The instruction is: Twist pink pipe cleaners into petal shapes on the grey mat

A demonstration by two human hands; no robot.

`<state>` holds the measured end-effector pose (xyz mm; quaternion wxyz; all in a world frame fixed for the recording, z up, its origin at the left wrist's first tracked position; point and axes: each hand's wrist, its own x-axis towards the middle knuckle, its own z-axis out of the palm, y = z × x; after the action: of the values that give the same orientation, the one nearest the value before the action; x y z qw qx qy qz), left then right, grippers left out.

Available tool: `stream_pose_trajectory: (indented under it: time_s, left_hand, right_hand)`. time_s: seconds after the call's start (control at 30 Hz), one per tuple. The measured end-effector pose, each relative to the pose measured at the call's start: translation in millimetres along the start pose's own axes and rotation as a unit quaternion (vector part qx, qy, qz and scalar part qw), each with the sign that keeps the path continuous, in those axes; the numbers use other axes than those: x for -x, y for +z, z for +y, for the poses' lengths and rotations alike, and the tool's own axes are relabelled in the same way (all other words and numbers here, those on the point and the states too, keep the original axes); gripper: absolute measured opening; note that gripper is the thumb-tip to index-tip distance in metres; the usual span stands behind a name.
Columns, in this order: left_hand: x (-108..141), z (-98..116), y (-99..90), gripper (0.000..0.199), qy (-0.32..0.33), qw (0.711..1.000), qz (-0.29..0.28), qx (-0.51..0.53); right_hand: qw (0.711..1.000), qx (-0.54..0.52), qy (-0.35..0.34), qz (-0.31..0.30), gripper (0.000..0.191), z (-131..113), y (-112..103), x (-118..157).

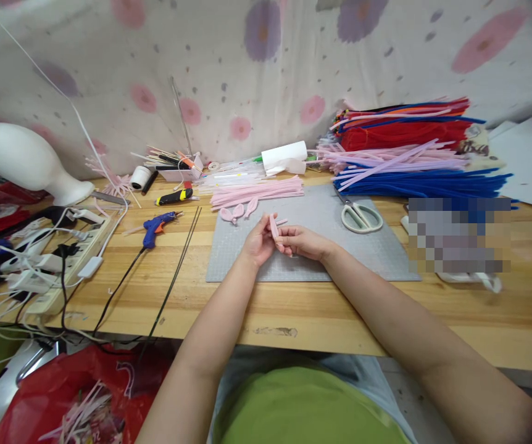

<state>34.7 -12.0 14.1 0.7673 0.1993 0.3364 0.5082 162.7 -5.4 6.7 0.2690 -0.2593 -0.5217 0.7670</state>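
Over the grey cutting mat (229, 259), my left hand (259, 243) and my right hand (303, 242) meet. Both pinch a pale pink pipe cleaner (273, 226) that looks bent into a narrow loop, with a short end sticking out to the right. My fingers hide its lower part. Just beyond my left hand lie pink petal-like pieces (232, 214) made of the same fuzzy stems. A bundle of straight pink pipe cleaners (259, 192) rests along the mat's back edge. White-handled scissors (361, 217) lie on the mat to the right.
Left of the mat are a blue glue gun (155, 229), a yellow-black utility knife (174, 197), thin dark rods (176, 271) and a power strip (74, 265) with tangled cords. Red, pink and blue pipe cleaner bundles (414, 182) are piled back right. A red bag (85, 370) hangs below the table edge.
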Motion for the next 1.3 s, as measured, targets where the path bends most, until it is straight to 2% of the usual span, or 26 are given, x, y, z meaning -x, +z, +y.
stream_pose_trajectory:
  time_s: [0.23, 0.5, 0.67, 0.77, 1.0, 1.13, 1.3]
  left_hand:
    - [0.2, -1.0, -0.3, 0.019, 0.003, 0.999, 0.0, 0.045]
    - [-0.3, 3.4, -1.5, 0.018, 0.029, 0.997, 0.018, 0.064]
    - [-3.9, 4.4, -2.4, 0.019, 0.08, 0.993, 0.064, 0.062]
    - [-3.1, 6.2, -0.6, 0.024, 0.085, 0.991, 0.091, 0.056]
    - [-2.9, 3.6, 1.3, 0.032, 0.066, 0.995, 0.072, 0.038]
    - [-7.6, 5.2, -1.9, 0.031, 0.062, 0.993, 0.076, 0.064]
    - [-11.4, 27.7, -16.2, 0.025, 0.148, 0.97, 0.108, 0.157]
  right_hand:
    - [1.0, 0.0, 0.02, -0.015, 0.021, 1.4, -1.3, 0.7]
    - [0.997, 0.072, -0.021, -0.007, 0.023, 1.1, 1.8, -5.4]
    - [0.992, 0.118, -0.038, 0.031, 0.026, -1.6, 5.5, -7.7]
    - [0.986, 0.152, -0.059, 0.044, 0.025, -2.9, 8.5, -9.7]
    - [0.974, 0.197, -0.068, 0.088, 0.023, -0.5, 8.5, -12.4]
    - [0.951, 0.274, -0.087, 0.115, 0.02, -2.3, 10.3, -8.5]
    - [0.902, 0.414, -0.093, 0.079, 0.018, -5.8, 19.2, 1.6]
